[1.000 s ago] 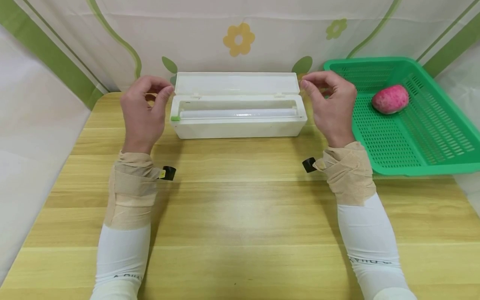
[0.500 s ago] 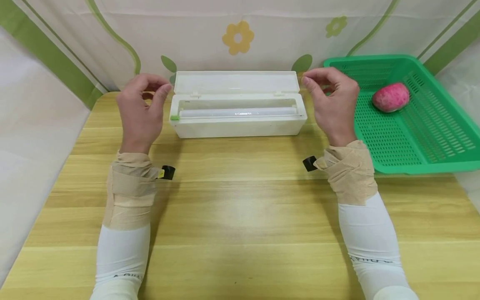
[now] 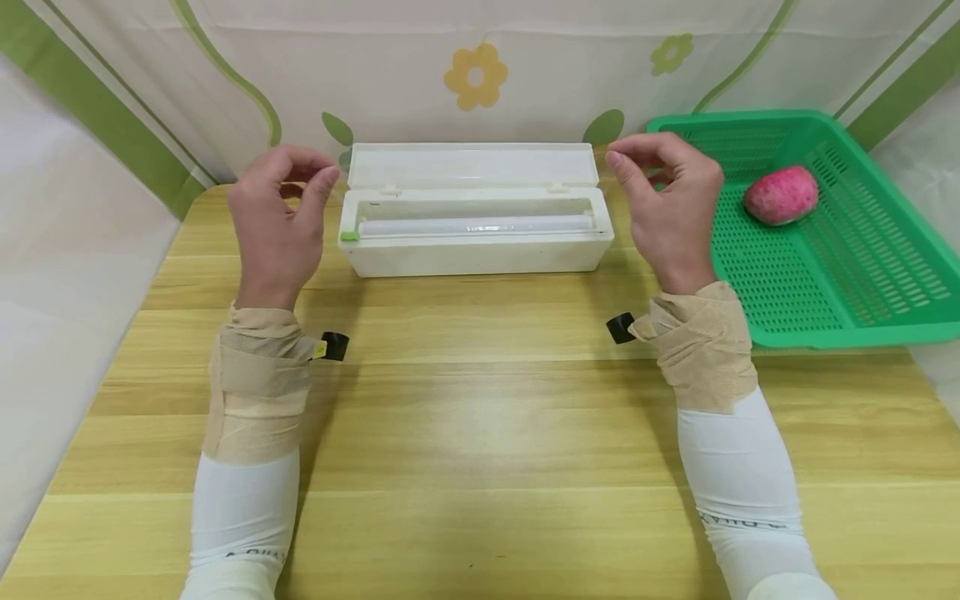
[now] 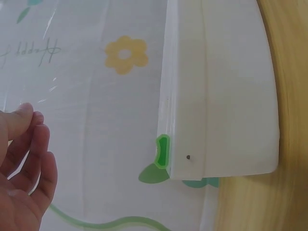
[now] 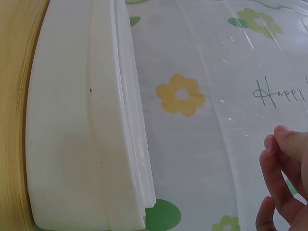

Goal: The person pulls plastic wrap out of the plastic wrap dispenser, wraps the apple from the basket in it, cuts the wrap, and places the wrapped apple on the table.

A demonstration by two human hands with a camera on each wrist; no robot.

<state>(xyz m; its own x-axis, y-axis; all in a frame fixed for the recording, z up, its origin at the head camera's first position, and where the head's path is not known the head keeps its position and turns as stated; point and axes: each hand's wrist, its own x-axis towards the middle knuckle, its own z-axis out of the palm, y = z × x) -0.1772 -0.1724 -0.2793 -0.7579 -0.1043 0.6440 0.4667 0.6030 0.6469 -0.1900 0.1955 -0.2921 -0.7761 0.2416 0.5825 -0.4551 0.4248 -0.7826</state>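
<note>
A white cling film dispenser box (image 3: 480, 257) stands at the back of the table with its lid (image 3: 472, 164) raised. Inside lies a roll of cling film (image 3: 472, 226), and a green cutter slide (image 3: 349, 237) sits at the left end of the front edge. Clear cling film (image 5: 246, 39) shows as glints and fine creases in both wrist views. My left hand (image 3: 277, 229) pinches one corner of it between thumb and forefinger, left of the lid. To the right of the lid, my right hand (image 3: 673, 217) pinches the other corner. Both hands are raised above the table.
A green plastic basket (image 3: 885, 321) stands at the right, close beside my right hand, with a pink-red root vegetable (image 3: 782, 195) in it. Behind the box hangs a patterned cloth (image 3: 540, 67). The wooden table (image 3: 480, 433) extends in front.
My hands have drifted slightly apart, the left one to the left and the right one to the right, still pinching the film. The box and basket stay in place.
</note>
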